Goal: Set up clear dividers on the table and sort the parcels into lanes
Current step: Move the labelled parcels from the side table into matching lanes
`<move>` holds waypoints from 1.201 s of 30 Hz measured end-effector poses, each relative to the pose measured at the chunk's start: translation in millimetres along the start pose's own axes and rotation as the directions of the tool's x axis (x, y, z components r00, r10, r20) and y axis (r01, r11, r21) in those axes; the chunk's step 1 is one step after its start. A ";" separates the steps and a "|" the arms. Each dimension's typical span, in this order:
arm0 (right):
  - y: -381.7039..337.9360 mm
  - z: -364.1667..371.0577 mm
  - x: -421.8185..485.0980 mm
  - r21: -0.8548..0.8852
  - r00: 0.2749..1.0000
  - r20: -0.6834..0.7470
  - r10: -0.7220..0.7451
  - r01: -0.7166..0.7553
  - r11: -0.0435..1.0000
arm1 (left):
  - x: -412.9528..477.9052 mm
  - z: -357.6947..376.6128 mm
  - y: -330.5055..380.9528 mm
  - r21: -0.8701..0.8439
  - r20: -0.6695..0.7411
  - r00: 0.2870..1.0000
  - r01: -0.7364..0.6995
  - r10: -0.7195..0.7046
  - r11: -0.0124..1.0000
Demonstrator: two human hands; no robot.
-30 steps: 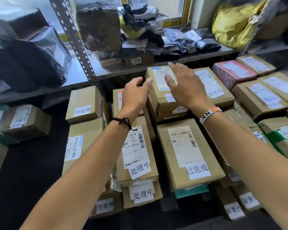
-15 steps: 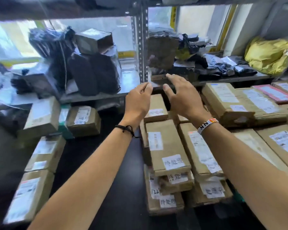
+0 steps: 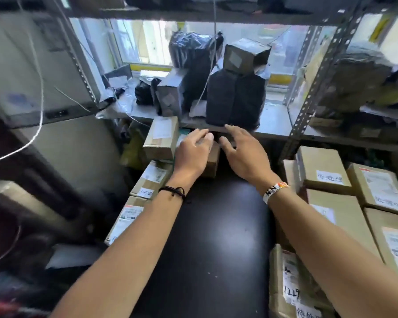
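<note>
Small cardboard parcel (image 3: 213, 162) sits at 12 o'clock, partly under your left hand (image 3: 192, 154), with your right hand (image 3: 245, 154) at its 3 o'clock; both are loose-fingered, gripping nothing.

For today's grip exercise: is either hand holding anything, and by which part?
Nothing is held. The left hand and right hand, fingers relaxed, reach toward a small brown box; whether the left touches it cannot be told.
</note>
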State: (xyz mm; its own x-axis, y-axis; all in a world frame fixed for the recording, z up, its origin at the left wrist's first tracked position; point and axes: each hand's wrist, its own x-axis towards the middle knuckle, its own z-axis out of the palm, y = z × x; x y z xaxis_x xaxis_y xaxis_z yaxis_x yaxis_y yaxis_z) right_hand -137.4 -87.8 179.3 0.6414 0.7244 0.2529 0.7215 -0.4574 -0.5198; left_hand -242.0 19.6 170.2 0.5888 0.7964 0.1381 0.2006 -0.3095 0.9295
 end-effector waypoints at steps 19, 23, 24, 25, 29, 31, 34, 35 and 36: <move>-115.6 331.9 -56.2 0.097 0.552 0.677 0.487 -0.723 0.684 | 5.5 -204.5 -308.1 0.304 0.052 0.775 0.588 -0.629 0.750; -123.7 364.2 -88.0 0.133 0.487 0.697 0.526 -0.809 0.572 | -15.1 -200.9 -342.2 0.102 0.184 0.653 0.731 -0.735 0.675; -124.5 369.3 -93.3 0.169 0.478 0.697 0.534 -0.834 0.526 | -21.5 -199.9 -347.8 0.092 0.187 0.658 0.728 -0.730 0.680; -125.2 373.1 -95.7 0.205 0.477 0.695 0.538 -0.849 0.487 | -25.8 -200.1 -351.8 0.097 0.182 0.674 0.713 -0.716 0.695; -127.8 370.5 -92.3 0.262 0.484 0.688 0.540 -0.860 0.438 | -29.9 -196.2 -351.2 0.019 0.167 0.705 0.696 -0.689 0.718; -125.4 368.2 -95.0 0.266 0.474 0.684 0.554 -0.870 0.416 | -33.8 -190.3 -347.6 0.012 0.159 0.706 0.697 -0.690 0.717; -120.4 364.0 -103.8 0.295 0.479 0.670 0.567 -0.873 0.389 | -44.3 -179.2 -345.1 0.023 0.128 0.722 0.684 -0.680 0.730; -118.2 360.1 -106.4 0.310 0.481 0.663 0.574 -0.874 0.375 | -47.1 -174.7 -343.2 0.016 0.137 0.724 0.681 -0.676 0.732; -114.7 356.2 -108.5 0.319 0.481 0.655 0.583 -0.875 0.364 | -49.0 -169.0 -341.5 0.015 0.148 0.723 0.680 -0.675 0.733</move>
State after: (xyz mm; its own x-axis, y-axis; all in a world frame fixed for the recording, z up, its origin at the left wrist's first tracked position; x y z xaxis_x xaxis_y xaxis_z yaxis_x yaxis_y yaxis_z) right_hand -382.6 69.8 -79.1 0.5583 0.4200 -0.7155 -0.3815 -0.6358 -0.6709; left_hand -471.7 174.1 -96.2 0.4061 0.7082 -0.5775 0.5590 0.3074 0.7701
